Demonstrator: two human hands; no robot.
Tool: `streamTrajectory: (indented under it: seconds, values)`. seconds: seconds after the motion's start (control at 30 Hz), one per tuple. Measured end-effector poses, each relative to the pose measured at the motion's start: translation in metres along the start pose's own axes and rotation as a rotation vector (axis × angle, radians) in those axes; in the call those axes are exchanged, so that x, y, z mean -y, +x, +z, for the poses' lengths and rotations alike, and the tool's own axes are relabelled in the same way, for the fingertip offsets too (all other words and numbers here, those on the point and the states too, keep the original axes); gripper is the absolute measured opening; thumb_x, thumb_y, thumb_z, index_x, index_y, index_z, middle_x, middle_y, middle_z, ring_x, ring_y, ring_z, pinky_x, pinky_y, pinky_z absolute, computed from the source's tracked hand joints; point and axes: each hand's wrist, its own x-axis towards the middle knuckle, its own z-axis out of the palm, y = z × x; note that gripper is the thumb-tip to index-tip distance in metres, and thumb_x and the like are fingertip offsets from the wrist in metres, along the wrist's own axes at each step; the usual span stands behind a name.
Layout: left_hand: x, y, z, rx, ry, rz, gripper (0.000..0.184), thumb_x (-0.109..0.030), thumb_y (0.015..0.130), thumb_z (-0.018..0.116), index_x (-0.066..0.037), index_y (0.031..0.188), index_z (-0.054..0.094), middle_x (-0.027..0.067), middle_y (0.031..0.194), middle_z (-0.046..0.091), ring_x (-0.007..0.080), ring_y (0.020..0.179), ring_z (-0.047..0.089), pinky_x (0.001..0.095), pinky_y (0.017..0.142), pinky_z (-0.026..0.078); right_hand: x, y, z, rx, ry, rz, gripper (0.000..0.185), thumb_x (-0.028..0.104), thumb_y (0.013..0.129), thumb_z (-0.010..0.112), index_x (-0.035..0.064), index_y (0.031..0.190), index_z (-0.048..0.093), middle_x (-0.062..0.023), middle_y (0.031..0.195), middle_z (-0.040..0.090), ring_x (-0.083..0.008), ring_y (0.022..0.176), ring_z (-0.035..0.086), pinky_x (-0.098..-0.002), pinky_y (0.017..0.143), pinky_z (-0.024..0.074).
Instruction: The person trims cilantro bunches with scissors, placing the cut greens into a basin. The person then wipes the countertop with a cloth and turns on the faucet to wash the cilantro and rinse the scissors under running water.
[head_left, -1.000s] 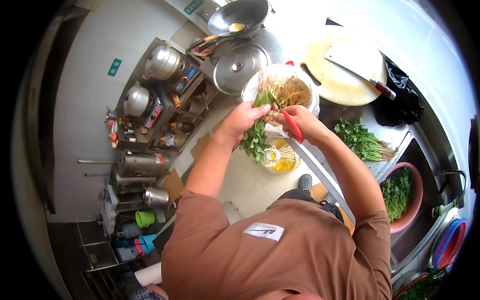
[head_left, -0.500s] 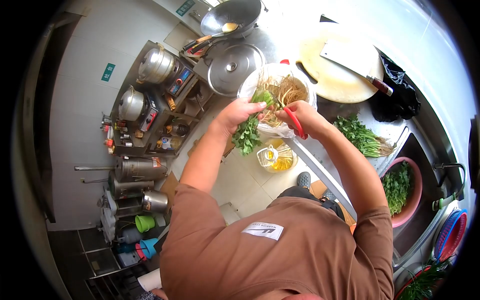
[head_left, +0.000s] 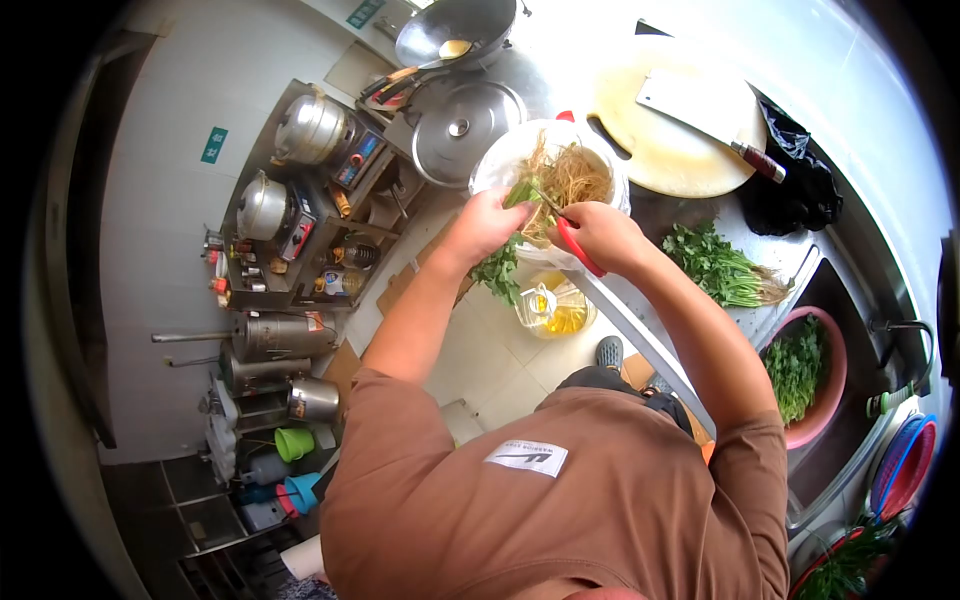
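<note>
My left hand (head_left: 487, 228) is closed round a bunch of leafy green herbs (head_left: 498, 270), whose leaves hang below the fist. My right hand (head_left: 597, 236) grips red-handled scissors (head_left: 577, 248), with the blades pointing up and left at the stem end of the bunch. Both hands are over the near rim of a white lined bucket (head_left: 489, 168). Tangled brown roots (head_left: 575, 176) lie in the bucket. A second bunch of herbs (head_left: 722, 268), roots still on, rests on the metal counter to the right.
A round cutting board (head_left: 650, 150) bears a cleaver (head_left: 690, 112). Beside it lies a black bag (head_left: 800, 195). A pink basin (head_left: 838, 375) of greens sits in the sink. An oil jug (head_left: 565, 315) stands below the bucket. A wok (head_left: 430, 32) and a steel lid (head_left: 468, 135) are at the upper left.
The left hand has moved slightly toward the scissors, and the bunch is now closer to the bucket's middle. The scissor blades now meet the stems. The view has shifted a little.
</note>
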Motion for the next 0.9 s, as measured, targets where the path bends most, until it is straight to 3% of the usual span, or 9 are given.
streamTrajectory:
  seconds: [0.27,0.37,0.43,0.47,0.5,0.53,0.57,0.63,0.9]
  values:
    - [0.007,0.011,-0.001,-0.013,0.124,0.015,0.027,-0.020,0.090,0.064,0.005,0.099,0.065,0.0062,0.078,0.066,0.0113,0.070,0.058,0.0316,0.066,0.049,-0.007,0.006,0.005,-0.061,0.029,-0.075,0.039,0.037,0.084,0.064,-0.0018,0.086,0.068,-0.0216,0.075,0.066,-0.0346,0.073,0.066,-0.0421,0.070,0.0513]
    - [0.010,0.013,-0.001,-0.034,0.207,-0.028,0.018,-0.018,0.093,0.062,0.000,0.094,0.065,-0.0034,0.075,0.058,0.0046,0.068,0.050,0.0241,0.061,0.042,-0.008,0.004,0.002,-0.039,0.105,-0.034,0.037,0.034,0.084,0.065,-0.0034,0.084,0.066,-0.0209,0.070,0.064,-0.0315,0.066,0.065,-0.0404,0.067,0.0513]
    - [0.007,0.011,0.001,-0.116,0.243,0.019,0.020,-0.019,0.092,0.062,0.000,0.095,0.066,0.0032,0.075,0.064,0.0135,0.066,0.058,0.0303,0.063,0.046,-0.010,0.001,0.000,-0.039,0.161,-0.012,0.037,0.033,0.084,0.065,-0.0035,0.084,0.066,-0.0206,0.070,0.063,-0.0298,0.064,0.064,-0.0397,0.066,0.0511]
    - [0.009,0.012,0.002,-0.117,0.244,0.019,0.020,-0.019,0.092,0.062,0.000,0.095,0.066,0.0032,0.075,0.064,0.0135,0.066,0.058,0.0303,0.063,0.046,-0.011,0.000,0.000,-0.037,0.217,0.009,0.036,0.033,0.085,0.065,-0.0036,0.084,0.066,-0.0204,0.069,0.063,-0.0282,0.062,0.063,-0.0390,0.065,0.0509]
    - [0.010,0.012,0.003,-0.220,0.417,0.134,0.020,-0.019,0.090,0.062,-0.001,0.097,0.066,0.0092,0.078,0.066,0.0222,0.071,0.062,0.0354,0.066,0.047,-0.013,-0.002,-0.001,-0.036,0.218,0.008,0.036,0.033,0.085,0.065,-0.0036,0.084,0.066,-0.0204,0.069,0.063,-0.0282,0.062,0.063,-0.0390,0.065,0.0509]
    - [0.011,0.012,0.003,-0.324,0.590,0.251,0.021,-0.019,0.089,0.062,-0.001,0.099,0.066,0.0151,0.081,0.068,0.0309,0.075,0.066,0.0405,0.068,0.049,-0.014,-0.003,-0.001,0.006,0.202,0.034,0.038,0.035,0.084,0.062,-0.0020,0.086,0.068,-0.0222,0.076,0.065,-0.0331,0.072,0.065,-0.0414,0.071,0.0512]
    - [0.011,0.012,0.002,-0.328,0.592,0.250,0.021,-0.019,0.089,0.062,-0.001,0.099,0.066,0.0151,0.081,0.068,0.0309,0.075,0.066,0.0405,0.068,0.049,-0.014,-0.004,-0.001,0.047,0.186,0.058,0.040,0.038,0.084,0.058,-0.0004,0.088,0.070,-0.0240,0.083,0.067,-0.0379,0.082,0.067,-0.0437,0.077,0.0515]
    - [0.004,0.009,0.002,-0.400,0.776,0.196,0.025,-0.020,0.087,0.063,-0.003,0.105,0.065,0.0217,0.091,0.067,0.0411,0.088,0.064,0.0482,0.075,0.049,-0.008,-0.013,-0.004,0.041,0.104,0.031,0.039,0.037,0.084,0.057,0.0000,0.088,0.069,-0.0237,0.084,0.067,-0.0379,0.083,0.067,-0.0438,0.078,0.0515]
    - [0.000,0.005,0.007,-0.388,0.947,0.285,0.016,-0.013,0.080,0.062,-0.002,0.092,0.058,0.0197,0.091,0.067,0.0392,0.084,0.066,0.0497,0.075,0.052,0.000,-0.015,0.002,-0.031,-0.049,-0.057,0.033,0.034,0.086,0.055,0.0041,0.094,0.067,-0.0214,0.089,0.068,-0.0378,0.090,0.066,-0.0465,0.081,0.0509]
